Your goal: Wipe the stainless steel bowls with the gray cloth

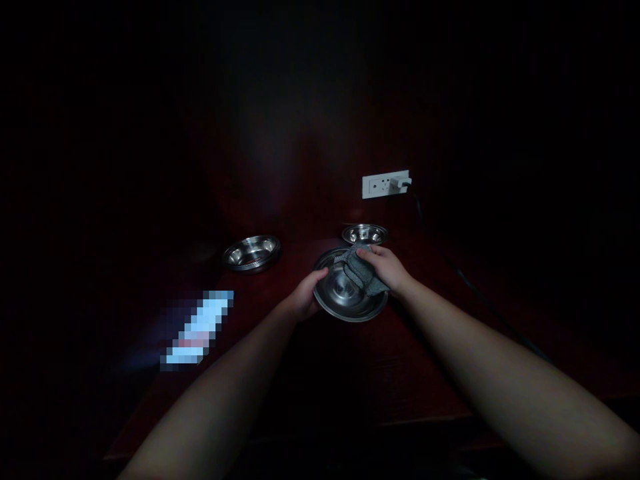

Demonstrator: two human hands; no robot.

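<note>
A shallow round metal bowl (345,293) is held tilted above the dark red table, its inside facing me. My left hand (306,295) grips its left edge, with the thumb over the rim and the other fingers mostly hidden beneath. My right hand (387,267) is closed on a grey patterned cloth (361,270), pressed against the upper right of the bowl's inside and rim. Just behind the held bowl, a second metal bowl (365,233) sits on the table. Farther left stands a stack of similar metal bowls (253,253).
On the back wall is a white socket panel (385,185) with a plug (401,182) in it. A dark cable (465,277) runs from there down the right side of the table (350,387). A bright, pixelated screen-like patch (200,330) lies at the left. The surroundings are very dark.
</note>
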